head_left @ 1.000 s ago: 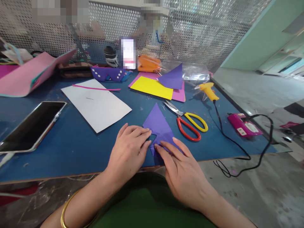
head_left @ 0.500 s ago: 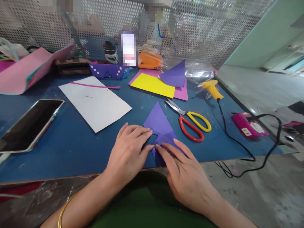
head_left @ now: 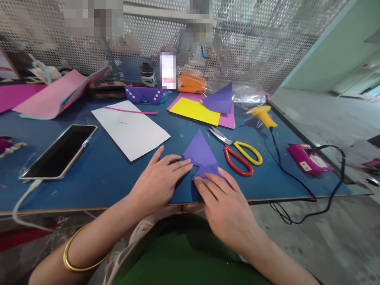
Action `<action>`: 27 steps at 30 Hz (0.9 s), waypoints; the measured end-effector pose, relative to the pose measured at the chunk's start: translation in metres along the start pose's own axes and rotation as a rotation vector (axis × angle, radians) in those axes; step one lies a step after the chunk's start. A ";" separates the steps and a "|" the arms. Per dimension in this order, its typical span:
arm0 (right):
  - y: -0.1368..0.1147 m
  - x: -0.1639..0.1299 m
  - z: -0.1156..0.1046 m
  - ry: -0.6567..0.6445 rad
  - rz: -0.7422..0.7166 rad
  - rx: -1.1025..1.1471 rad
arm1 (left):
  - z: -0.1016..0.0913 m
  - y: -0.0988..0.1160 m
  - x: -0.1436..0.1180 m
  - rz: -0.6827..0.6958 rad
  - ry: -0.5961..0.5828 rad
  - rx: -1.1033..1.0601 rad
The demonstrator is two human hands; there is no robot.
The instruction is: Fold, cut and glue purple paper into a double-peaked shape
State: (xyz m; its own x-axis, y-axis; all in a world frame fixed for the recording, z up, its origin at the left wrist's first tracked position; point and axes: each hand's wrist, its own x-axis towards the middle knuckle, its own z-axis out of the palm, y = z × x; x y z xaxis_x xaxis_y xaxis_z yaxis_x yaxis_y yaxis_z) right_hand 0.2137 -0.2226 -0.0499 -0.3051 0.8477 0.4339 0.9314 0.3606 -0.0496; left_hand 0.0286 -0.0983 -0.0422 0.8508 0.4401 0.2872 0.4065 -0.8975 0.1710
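Observation:
A folded piece of purple paper (head_left: 199,146) lies on the blue table close to its front edge, its point facing away from me. My left hand (head_left: 162,174) has its fingers stretched out, with the fingertips resting on the paper's left fold. At the paper's lower edge, my right hand (head_left: 224,198) is closed on the folded flap, its fingers bent over the paper and its thumb hidden. Just right of the paper are scissors (head_left: 227,141) with one red and one yellow handle.
White paper (head_left: 130,132) bearing a pink strip (head_left: 130,111) lies left, beside a phone (head_left: 61,152) on a cable. Behind are yellow paper (head_left: 194,112), another purple piece (head_left: 219,99) and a purple mask (head_left: 144,95). A yellow glue gun (head_left: 265,116) and pink power socket (head_left: 308,158) stand right.
My left thumb has drawn back from the fold, and the left fingers are straighter. The lower flap has been turned up under my right fingers. The camera view has shifted slightly left.

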 end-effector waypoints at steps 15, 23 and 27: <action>-0.008 0.011 0.012 0.003 0.028 0.025 | 0.009 -0.002 -0.003 -0.015 0.038 -0.021; -0.008 -0.004 0.012 -0.054 0.039 -0.023 | 0.010 -0.001 -0.004 -0.007 0.063 -0.007; -0.010 -0.010 0.009 -0.056 0.015 -0.059 | 0.009 -0.001 -0.003 0.003 0.050 0.000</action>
State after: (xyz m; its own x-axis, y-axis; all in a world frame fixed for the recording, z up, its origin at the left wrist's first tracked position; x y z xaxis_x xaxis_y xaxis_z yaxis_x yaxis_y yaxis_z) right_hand 0.2056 -0.2312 -0.0619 -0.3004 0.8740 0.3820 0.9455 0.3257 -0.0016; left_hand 0.0284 -0.0993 -0.0519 0.8342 0.4382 0.3347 0.4038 -0.8989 0.1704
